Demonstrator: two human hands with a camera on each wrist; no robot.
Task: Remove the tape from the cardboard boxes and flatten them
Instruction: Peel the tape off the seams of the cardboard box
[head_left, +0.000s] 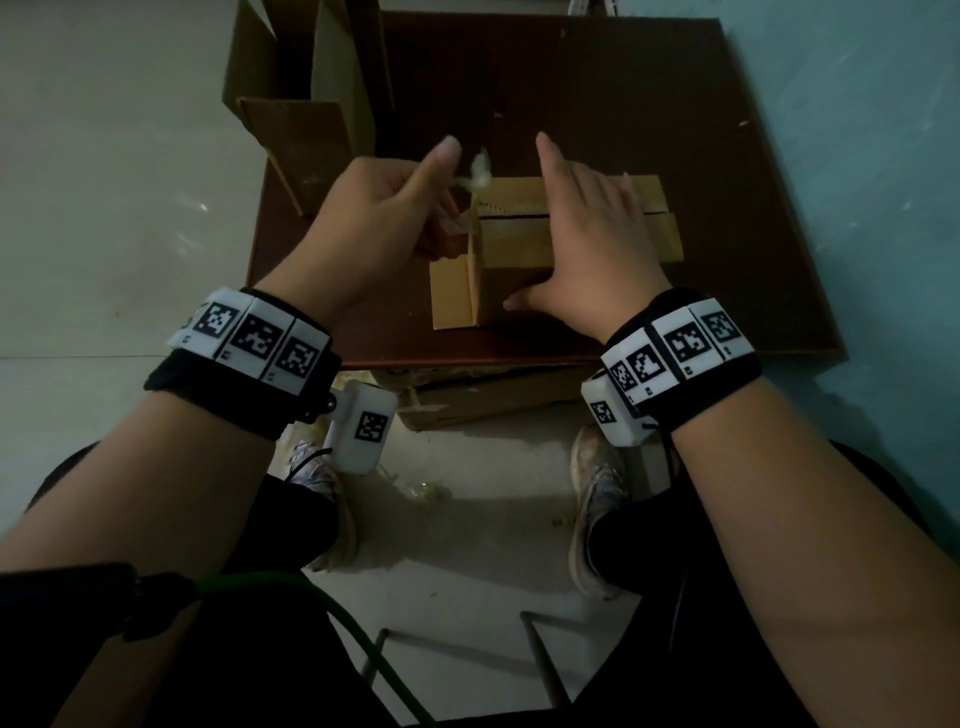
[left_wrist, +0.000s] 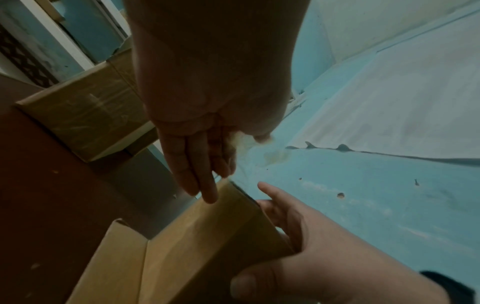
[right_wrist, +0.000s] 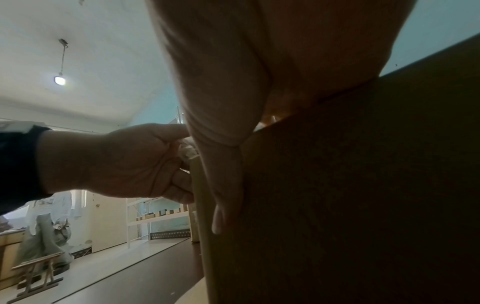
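A small cardboard box (head_left: 514, 249) stands on the dark brown table (head_left: 727, 208), its left end flap open. My right hand (head_left: 582, 234) lies flat on the box top with straight fingers, and its thumb rests against the near side. At the box's left end, my left hand (head_left: 441, 182) pinches a crumpled strip of clear tape (head_left: 479, 169) between thumb and forefinger, lifted just above the top corner. The left wrist view shows the tape (left_wrist: 244, 140) under the thumb and the box (left_wrist: 202, 236) below. In the right wrist view the box wall (right_wrist: 337, 205) fills the right side.
A larger open cardboard box (head_left: 311, 114) stands at the table's back left corner, and the left wrist view shows a taped box (left_wrist: 85, 115). Flattened cardboard (head_left: 493, 400) lies under the table's near edge. Tape scraps (head_left: 426, 488) lie on the floor between my shoes.
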